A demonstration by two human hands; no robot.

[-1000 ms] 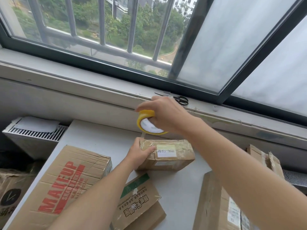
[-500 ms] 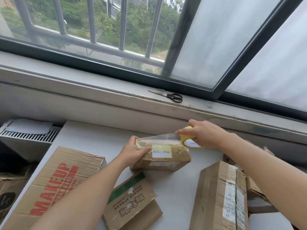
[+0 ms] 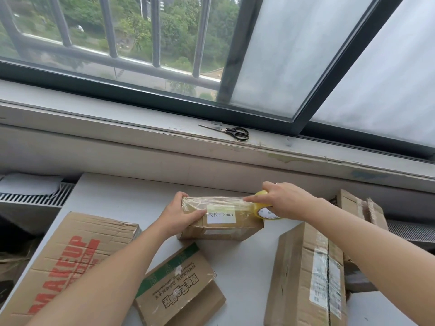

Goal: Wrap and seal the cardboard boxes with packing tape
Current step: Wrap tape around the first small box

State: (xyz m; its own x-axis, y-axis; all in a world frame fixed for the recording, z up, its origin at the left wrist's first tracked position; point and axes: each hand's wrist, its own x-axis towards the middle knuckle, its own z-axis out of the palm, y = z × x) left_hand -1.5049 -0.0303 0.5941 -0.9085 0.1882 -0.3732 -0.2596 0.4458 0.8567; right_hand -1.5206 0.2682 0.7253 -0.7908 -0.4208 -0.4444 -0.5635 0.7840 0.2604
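A white table (image 3: 113,198) stands under a window with bars and a worn sill (image 3: 117,137), and on it sits the small cardboard box (image 3: 226,228) I am taping, a white label on the side facing me. My left hand (image 3: 179,215) grips that box by its left end, thumb across the near face and fingers curled over the far edge. My right hand (image 3: 284,201) is at the box's right end, fingers curled round the yellow tape roll (image 3: 263,211), which touches the box's top right corner; one finger reaches out over the top. A strip of clear tape (image 3: 219,200) runs across the box's top from its left edge to the roll.

Beyond the box, up on the sill, lie black-handled scissors (image 3: 231,132). Nearer to me and left of the box is a big carton printed MAKEUP (image 3: 70,255). Just in front of the box lies a flat carton with a green stripe (image 3: 179,283). Right of the box and nearer to me stands a taped carton (image 3: 306,278), under my right forearm, and past the right hand is another worn carton (image 3: 357,205). Far left of the box is a radiator grille (image 3: 35,198).
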